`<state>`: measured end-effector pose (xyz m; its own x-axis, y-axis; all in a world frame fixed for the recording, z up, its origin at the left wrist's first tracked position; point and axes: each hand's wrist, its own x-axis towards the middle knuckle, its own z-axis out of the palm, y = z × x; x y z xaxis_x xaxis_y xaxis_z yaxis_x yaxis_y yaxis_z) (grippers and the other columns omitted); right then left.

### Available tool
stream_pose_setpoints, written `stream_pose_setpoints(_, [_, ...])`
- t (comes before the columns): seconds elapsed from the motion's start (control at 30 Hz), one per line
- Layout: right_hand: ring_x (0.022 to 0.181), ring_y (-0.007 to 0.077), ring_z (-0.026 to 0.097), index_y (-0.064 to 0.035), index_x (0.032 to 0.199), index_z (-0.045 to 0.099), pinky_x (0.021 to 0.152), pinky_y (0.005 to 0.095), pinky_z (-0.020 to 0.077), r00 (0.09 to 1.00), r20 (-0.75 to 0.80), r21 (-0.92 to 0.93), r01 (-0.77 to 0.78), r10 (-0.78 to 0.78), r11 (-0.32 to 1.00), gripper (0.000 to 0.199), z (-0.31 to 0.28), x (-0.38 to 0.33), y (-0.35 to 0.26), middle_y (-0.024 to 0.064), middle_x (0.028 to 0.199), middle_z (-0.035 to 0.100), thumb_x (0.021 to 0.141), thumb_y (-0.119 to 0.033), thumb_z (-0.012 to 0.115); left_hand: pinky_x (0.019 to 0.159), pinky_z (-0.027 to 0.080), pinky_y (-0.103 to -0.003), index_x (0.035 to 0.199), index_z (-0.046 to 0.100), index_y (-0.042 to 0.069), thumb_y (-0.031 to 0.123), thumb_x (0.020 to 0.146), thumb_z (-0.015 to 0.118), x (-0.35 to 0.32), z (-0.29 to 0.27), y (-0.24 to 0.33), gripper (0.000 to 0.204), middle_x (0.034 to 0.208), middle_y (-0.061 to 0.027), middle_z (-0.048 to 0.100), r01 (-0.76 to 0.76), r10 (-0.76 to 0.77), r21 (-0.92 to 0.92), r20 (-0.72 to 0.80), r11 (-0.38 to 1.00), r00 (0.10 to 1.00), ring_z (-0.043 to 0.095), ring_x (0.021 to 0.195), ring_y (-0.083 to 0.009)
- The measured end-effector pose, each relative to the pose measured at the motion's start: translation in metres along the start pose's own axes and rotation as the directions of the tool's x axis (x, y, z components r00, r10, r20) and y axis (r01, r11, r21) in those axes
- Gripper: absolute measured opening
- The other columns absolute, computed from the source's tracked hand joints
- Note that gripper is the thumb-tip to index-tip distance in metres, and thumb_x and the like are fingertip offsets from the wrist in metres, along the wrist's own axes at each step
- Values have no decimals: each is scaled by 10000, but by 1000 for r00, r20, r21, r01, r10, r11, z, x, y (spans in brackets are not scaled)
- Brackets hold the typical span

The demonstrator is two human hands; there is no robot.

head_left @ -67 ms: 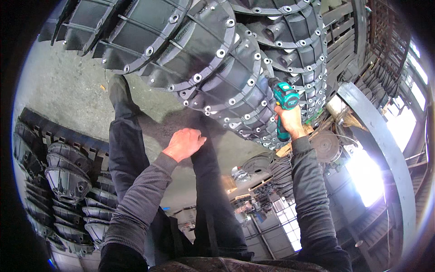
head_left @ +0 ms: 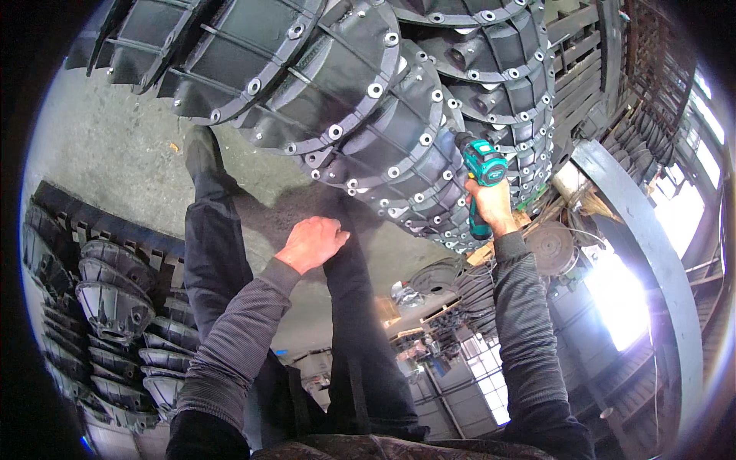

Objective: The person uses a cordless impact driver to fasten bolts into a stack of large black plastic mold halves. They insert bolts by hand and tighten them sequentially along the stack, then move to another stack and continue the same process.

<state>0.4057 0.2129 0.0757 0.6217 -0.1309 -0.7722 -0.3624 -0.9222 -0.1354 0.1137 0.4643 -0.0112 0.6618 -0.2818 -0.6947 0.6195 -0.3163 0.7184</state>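
Note:
My right hand (head_left: pixel 491 203) grips a teal and black cordless drill (head_left: pixel 481 172), its nose pressed against the bolted rim of a large dark flanged housing (head_left: pixel 383 130). Rows of silver bolt heads run along that rim. My left hand (head_left: pixel 312 241) rests palm down on my thigh, fingers loosely spread and holding nothing. Both arms wear grey ribbed sleeves. My legs in dark trousers stretch forward over the concrete floor (head_left: pixel 115 169).
More flanged housings (head_left: pixel 506 61) stack up behind the one being worked. A row of similar grey castings (head_left: pixel 107 307) lies along the left. A curved steel beam (head_left: pixel 644 230) and bright windows stand on the right, with workshop clutter around a round disc (head_left: pixel 548 247).

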Motion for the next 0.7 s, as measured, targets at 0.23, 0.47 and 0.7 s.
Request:
stream_pose_setpoints(0.23, [593, 175, 713, 17, 980, 730, 576, 354, 554, 1000, 4, -37, -21, 22, 999, 187, -1, 2, -1, 83, 795, 750, 818, -77, 733, 781, 563, -542, 847, 727, 26, 381, 964, 683, 0, -5, 3, 377, 831, -241, 722, -8, 8, 7, 46, 1000, 999, 715, 849, -448])
stream_pose_setpoints(0.47, [609, 176, 725, 9, 943, 746, 599, 356, 567, 1000, -8, -57, 17, -18, 998, 169, -1, 1, -1, 83, 761, 750, 811, -97, 742, 802, 570, -536, 869, 745, 27, 394, 965, 679, 1, -1, 1, 385, 849, -234, 735, -21, 17, 53, 62, 998, 998, 725, 865, -440])
stream_pose_setpoints(0.7, [621, 171, 725, 10, 937, 752, 617, 355, 566, 999, -7, -83, 42, -43, 996, 166, -6, -3, 0, 81, 753, 754, 815, -102, 745, 829, 576, -537, 885, 759, 30, 403, 966, 672, 5, 8, -11, 392, 897, -232, 748, -4, -3, 118, 60, 993, 998, 727, 906, -442])
